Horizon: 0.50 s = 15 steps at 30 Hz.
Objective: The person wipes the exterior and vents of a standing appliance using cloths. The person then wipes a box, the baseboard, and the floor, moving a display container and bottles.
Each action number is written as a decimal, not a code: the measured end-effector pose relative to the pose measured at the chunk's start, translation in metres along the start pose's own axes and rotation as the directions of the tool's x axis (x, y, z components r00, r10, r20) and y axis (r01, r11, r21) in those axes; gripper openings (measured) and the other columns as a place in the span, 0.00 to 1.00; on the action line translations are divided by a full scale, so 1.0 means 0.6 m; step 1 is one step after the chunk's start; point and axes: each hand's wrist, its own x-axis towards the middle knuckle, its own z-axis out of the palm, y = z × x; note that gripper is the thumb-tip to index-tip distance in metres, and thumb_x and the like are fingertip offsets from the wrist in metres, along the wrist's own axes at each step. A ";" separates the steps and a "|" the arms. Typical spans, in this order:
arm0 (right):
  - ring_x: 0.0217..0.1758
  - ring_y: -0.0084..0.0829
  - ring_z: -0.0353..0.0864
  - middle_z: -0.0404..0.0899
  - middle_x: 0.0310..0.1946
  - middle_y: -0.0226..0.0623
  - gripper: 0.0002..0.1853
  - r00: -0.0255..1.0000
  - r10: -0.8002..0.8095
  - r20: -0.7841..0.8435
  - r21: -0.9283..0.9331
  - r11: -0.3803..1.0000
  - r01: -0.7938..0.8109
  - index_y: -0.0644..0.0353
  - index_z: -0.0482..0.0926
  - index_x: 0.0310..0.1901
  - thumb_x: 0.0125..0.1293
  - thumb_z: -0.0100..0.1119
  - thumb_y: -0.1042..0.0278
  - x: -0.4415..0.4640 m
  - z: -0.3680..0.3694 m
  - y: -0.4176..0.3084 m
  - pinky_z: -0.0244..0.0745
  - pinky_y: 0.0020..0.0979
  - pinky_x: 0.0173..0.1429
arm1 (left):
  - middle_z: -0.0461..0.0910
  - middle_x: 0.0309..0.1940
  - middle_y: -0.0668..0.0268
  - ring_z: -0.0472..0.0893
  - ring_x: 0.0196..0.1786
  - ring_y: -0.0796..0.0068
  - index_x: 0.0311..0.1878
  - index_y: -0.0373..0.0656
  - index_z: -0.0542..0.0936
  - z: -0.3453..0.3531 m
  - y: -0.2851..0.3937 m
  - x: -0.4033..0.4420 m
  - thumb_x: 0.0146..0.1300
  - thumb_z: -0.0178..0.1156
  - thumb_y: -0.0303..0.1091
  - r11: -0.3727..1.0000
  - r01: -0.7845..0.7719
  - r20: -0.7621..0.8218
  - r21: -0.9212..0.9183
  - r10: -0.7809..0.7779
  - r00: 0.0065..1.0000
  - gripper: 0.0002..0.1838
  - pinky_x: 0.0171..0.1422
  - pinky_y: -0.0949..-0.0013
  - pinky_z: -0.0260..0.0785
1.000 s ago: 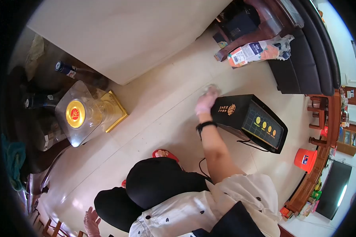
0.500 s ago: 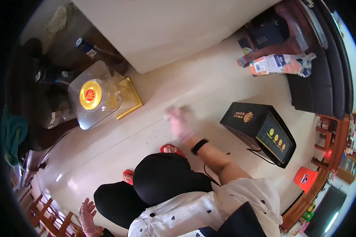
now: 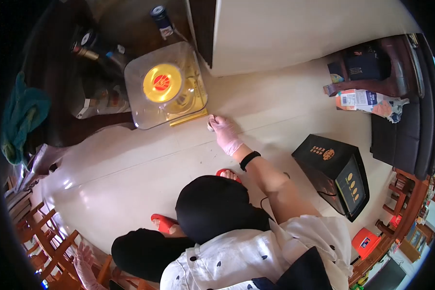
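Observation:
My right hand [image 3: 225, 135], in a thin pink glove, reaches down to the pale tiled floor [image 3: 130, 166]. Its fingers are closed around a small whitish thing [image 3: 210, 123], too small to name. Just beyond these fingers stands a clear plastic box [image 3: 130, 96] with a gold base [image 3: 188, 118]; a round gold lid [image 3: 163, 83] with a red emblem shows in it. At the lower left my left hand [image 3: 84, 256], also gloved, is held away with its fingers spread and nothing in it. Small dark specks lie on the floor near my right foot.
A black box [image 3: 319, 157] with gold print stands to the right. Bottles [image 3: 163, 24] and a teal cloth [image 3: 26, 116] are at the left, wooden chairs [image 3: 46, 241] at lower left. Beside the dark sofa [image 3: 401, 135] lies a colourful bag [image 3: 367, 101]; a red bucket [image 3: 366, 243] is lower right.
My right hand has moved across the floor to the front of the gold base. The view has shifted, and my left hand sits lower and further left in it.

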 end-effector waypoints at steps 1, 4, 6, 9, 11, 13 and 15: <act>0.40 0.38 0.77 0.76 0.35 0.39 0.12 0.985 -0.148 0.083 -0.121 0.980 0.157 0.58 0.74 0.49 0.68 0.48 0.63 -0.019 -0.004 -0.017 0.72 0.38 0.49 | 0.77 0.53 0.62 0.76 0.53 0.69 0.63 0.49 0.74 0.031 0.040 -0.015 0.69 0.45 0.60 0.996 -0.062 -0.043 0.068 0.065 0.997 0.30 0.57 0.63 0.65; 0.45 0.38 0.77 0.76 0.39 0.37 0.16 0.831 -0.403 0.383 -0.103 0.876 0.472 0.54 0.73 0.53 0.63 0.48 0.71 -0.077 0.002 -0.037 0.74 0.38 0.52 | 0.79 0.52 0.61 0.77 0.52 0.71 0.60 0.48 0.76 0.070 0.087 -0.005 0.70 0.44 0.57 0.983 -0.147 -0.041 0.115 0.152 0.987 0.27 0.55 0.65 0.67; 0.45 0.38 0.77 0.75 0.40 0.34 0.19 0.857 -0.330 0.396 -0.079 0.917 0.390 0.52 0.73 0.54 0.60 0.49 0.72 -0.041 -0.013 -0.065 0.74 0.38 0.50 | 0.81 0.47 0.62 0.79 0.50 0.71 0.59 0.48 0.77 0.081 0.098 0.022 0.71 0.43 0.55 0.973 -0.125 0.014 0.194 0.124 0.992 0.26 0.53 0.67 0.68; 0.43 0.38 0.77 0.75 0.38 0.33 0.18 0.886 -0.415 0.207 -0.196 0.869 0.453 0.52 0.73 0.53 0.59 0.50 0.71 0.025 0.004 -0.058 0.74 0.38 0.48 | 0.82 0.43 0.64 0.79 0.47 0.73 0.57 0.47 0.78 0.104 0.119 0.058 0.71 0.45 0.54 0.955 -0.241 0.091 0.172 0.229 0.969 0.25 0.51 0.69 0.68; 0.43 0.39 0.77 0.75 0.38 0.33 0.18 0.850 -0.437 0.295 -0.186 0.846 0.500 0.52 0.73 0.53 0.59 0.49 0.70 -0.010 -0.001 -0.061 0.73 0.38 0.48 | 0.82 0.41 0.65 0.79 0.46 0.74 0.57 0.45 0.78 0.117 0.138 0.081 0.70 0.47 0.55 0.939 -0.320 0.111 0.127 0.307 0.945 0.26 0.50 0.69 0.68; 0.40 0.39 0.77 0.76 0.37 0.36 0.12 0.780 -0.522 0.344 -0.186 0.777 0.602 0.52 0.75 0.48 0.64 0.47 0.67 -0.065 -0.020 -0.052 0.73 0.37 0.46 | 0.82 0.40 0.65 0.79 0.46 0.74 0.56 0.44 0.79 0.092 0.131 0.114 0.70 0.47 0.56 0.941 -0.317 0.179 0.120 0.294 0.939 0.26 0.50 0.69 0.68; 0.43 0.41 0.77 0.76 0.39 0.36 0.15 0.831 -0.214 0.514 -0.163 0.926 0.340 0.54 0.75 0.50 0.62 0.47 0.72 -0.085 -0.071 -0.078 0.73 0.36 0.50 | 0.82 0.40 0.64 0.79 0.44 0.75 0.55 0.45 0.79 0.067 0.123 0.154 0.67 0.50 0.57 0.944 -0.307 0.267 0.119 0.268 0.926 0.27 0.49 0.69 0.69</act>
